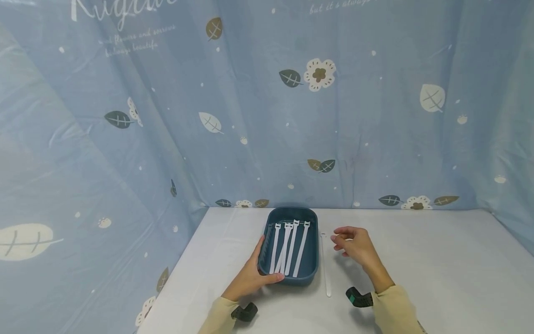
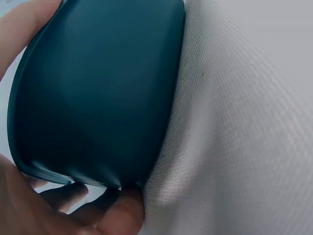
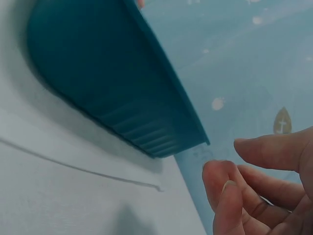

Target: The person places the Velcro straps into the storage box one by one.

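A dark teal plastic basket [image 1: 308,280] rests on the white table, with several white cable ties [image 1: 301,250] lying lengthwise inside. My left hand [image 1: 249,279] grips its near left corner, thumb along the front rim and fingers against the left side. In the left wrist view the fingertips press the wall of the basket [image 2: 102,88] low down, beside the tablecloth. One more white cable tie [image 1: 326,269] lies on the table just right of the basket. Above and to the right of this tie hovers my right hand [image 1: 356,245], fingers loosely bent and nothing between them.
White cloth covers the table [image 1: 442,269]. Behind it and along the left hangs a blue curtain [image 1: 267,139] printed with leaves and flowers. A dark wrist camera mount [image 1: 359,298] sticks out near the right sleeve, another [image 1: 245,312] near the left.
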{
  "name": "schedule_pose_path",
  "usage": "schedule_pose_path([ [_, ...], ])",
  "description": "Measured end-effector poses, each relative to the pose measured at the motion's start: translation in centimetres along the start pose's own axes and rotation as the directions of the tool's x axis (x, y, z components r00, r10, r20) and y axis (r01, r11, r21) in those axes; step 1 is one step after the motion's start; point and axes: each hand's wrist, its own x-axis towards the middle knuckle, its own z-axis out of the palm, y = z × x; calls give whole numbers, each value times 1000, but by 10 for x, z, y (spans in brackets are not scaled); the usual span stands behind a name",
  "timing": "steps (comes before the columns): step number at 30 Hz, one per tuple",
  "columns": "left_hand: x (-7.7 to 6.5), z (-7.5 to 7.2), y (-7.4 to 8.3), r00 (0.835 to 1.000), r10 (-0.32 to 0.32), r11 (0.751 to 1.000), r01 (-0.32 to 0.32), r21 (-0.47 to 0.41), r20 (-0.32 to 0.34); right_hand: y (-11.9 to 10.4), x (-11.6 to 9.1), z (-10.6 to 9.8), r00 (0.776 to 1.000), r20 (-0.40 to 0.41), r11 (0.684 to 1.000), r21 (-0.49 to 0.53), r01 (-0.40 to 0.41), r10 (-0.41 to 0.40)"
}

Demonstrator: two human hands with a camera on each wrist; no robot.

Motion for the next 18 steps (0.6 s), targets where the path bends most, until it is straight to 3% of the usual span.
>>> schedule_pose_path([
  [18,1,1,-1,1000,-8,1000,8,-7,-4,17,6,11,1000,-14,999,-51,-15,14],
])
